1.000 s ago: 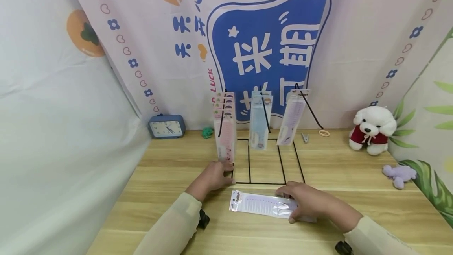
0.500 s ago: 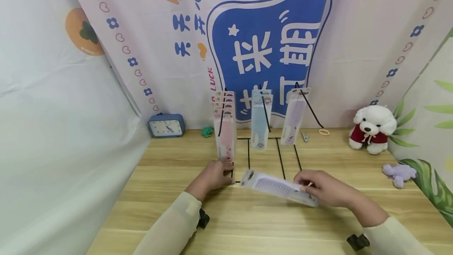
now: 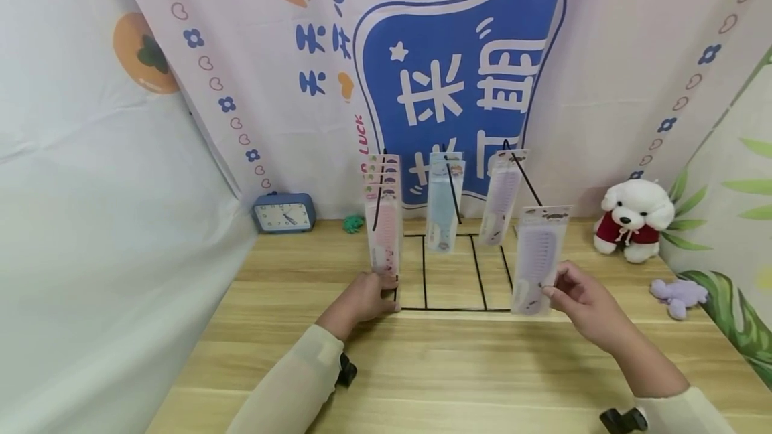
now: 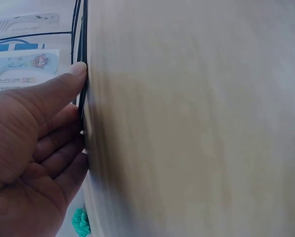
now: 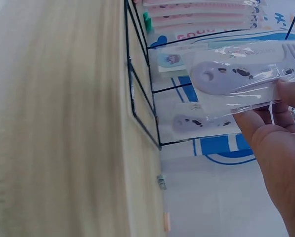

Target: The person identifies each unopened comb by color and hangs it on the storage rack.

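A purple comb in a clear packet (image 3: 538,256) hangs upright in the air, pinched at its lower right edge by my right hand (image 3: 588,303). Its top overlaps the end of the right hook of a black wire rack (image 3: 455,309). In the right wrist view, thumb and fingers hold the comb packet (image 5: 231,79) near its handle end. My left hand (image 3: 362,300) grips the rack's front left corner, thumb against the wire in the left wrist view. Pink comb packets (image 3: 384,236), blue comb packets (image 3: 444,209) and another purple comb packet (image 3: 502,199) hang on the rack's hooks.
A blue alarm clock (image 3: 283,213) and a small green object (image 3: 352,224) stand at the back left of the wooden table (image 3: 422,380). To the right are a white plush dog (image 3: 636,220) and a purple toy (image 3: 679,297). A printed curtain (image 3: 241,52) hangs behind.
My right hand has lifted the purple comb packet off the table, turned it from lying flat to upright, and carried it up and right to the right hook. The left hand stays put.
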A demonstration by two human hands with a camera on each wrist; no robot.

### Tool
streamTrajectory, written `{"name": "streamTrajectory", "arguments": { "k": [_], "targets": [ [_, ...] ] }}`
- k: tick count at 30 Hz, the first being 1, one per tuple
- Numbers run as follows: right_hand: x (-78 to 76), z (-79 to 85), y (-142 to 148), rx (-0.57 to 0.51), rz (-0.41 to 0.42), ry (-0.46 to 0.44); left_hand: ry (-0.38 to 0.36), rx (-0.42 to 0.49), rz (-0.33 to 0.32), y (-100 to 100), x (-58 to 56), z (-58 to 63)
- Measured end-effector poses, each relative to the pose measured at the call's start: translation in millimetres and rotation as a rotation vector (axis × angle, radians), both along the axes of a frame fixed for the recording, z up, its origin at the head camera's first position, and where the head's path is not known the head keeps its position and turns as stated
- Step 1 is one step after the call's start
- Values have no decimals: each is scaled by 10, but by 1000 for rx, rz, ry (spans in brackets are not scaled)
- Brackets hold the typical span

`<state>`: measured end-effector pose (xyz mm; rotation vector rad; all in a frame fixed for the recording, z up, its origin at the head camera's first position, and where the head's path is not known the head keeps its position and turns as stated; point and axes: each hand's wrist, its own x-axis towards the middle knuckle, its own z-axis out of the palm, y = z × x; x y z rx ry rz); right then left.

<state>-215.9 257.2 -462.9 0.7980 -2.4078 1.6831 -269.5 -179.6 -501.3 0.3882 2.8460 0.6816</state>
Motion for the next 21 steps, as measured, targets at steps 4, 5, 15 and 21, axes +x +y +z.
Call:
{"name": "streamTrajectory", "arguments": {
  "k": [4, 5, 15, 21],
  "targets": [
    [29, -59, 33, -18, -9, -33, -7, 10, -1, 7, -1, 1],
    [34, -74, 41, -22, -9, -43, -8, 12, -2, 8, -2, -2],
    [25, -157, 110, -43, -14, -108, 11, 2, -13, 5, -14, -23],
    [-11, -180, 102, -50, -21, -118, 9, 0, -14, 1, -17, -22]
  ]
}}
